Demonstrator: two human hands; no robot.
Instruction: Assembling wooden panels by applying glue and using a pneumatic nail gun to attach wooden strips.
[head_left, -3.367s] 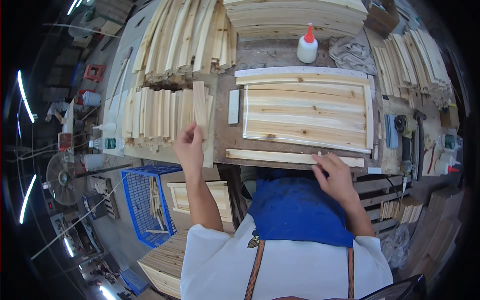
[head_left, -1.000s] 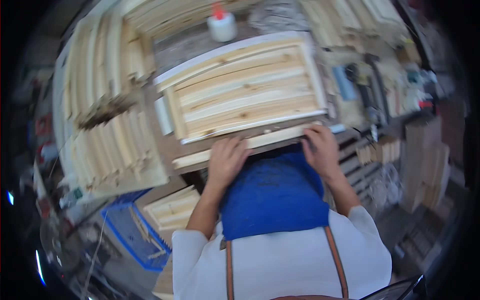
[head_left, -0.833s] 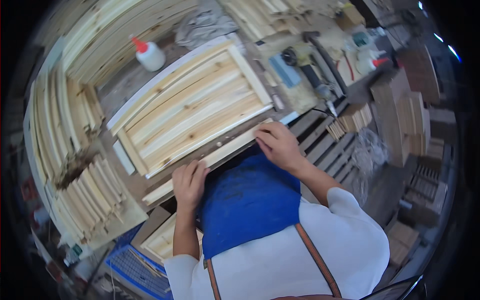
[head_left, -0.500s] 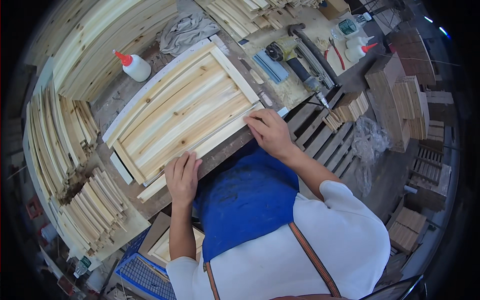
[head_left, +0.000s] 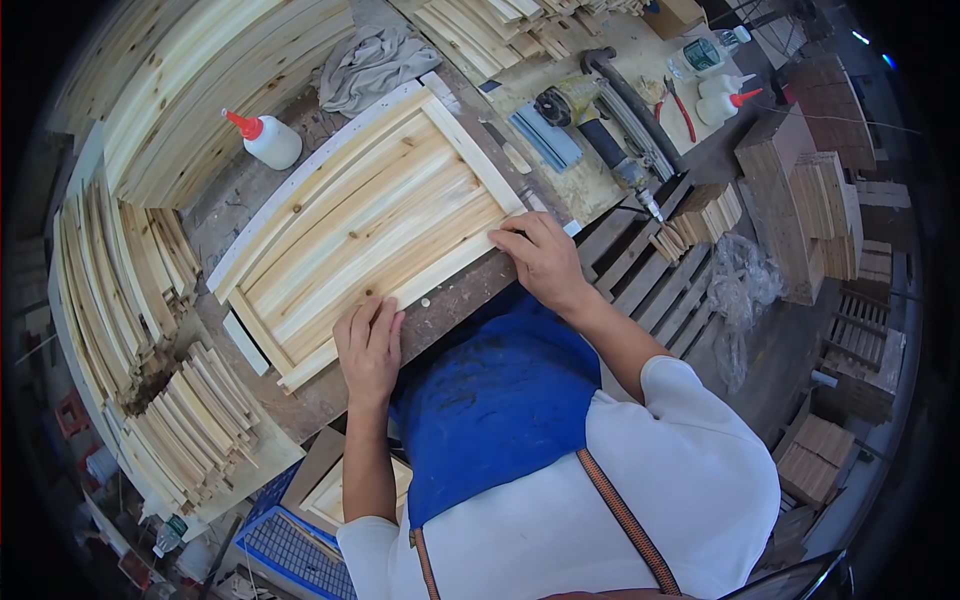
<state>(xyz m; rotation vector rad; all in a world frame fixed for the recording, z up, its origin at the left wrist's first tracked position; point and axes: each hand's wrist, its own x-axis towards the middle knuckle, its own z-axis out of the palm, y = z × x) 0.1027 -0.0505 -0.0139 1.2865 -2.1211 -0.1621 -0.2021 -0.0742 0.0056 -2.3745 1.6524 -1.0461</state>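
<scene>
A pale wooden panel (head_left: 365,220) with visible knots lies at a slant on the workbench, framed by light wooden strips. Along its near edge runs a wooden strip (head_left: 445,263), sitting against the panel. My left hand (head_left: 368,350) grips this strip left of its middle, fingertips on top and close together. At the strip's right end, by the frame corner, my right hand (head_left: 543,262) has its thumb and fingers closed on the wood. The undersides of both hands are hidden.
A white glue bottle (head_left: 272,142) with a red tip stands behind the panel, near a crumpled grey cloth (head_left: 375,68). Stacked wooden strips (head_left: 190,425) lie at left. A power drill (head_left: 605,140), a hammer (head_left: 635,110) and red-handled pliers (head_left: 680,110) rest at right.
The near strip has moved in against the panel, closing the gap along that edge. Both hands have stayed on it, shifting only slightly.
</scene>
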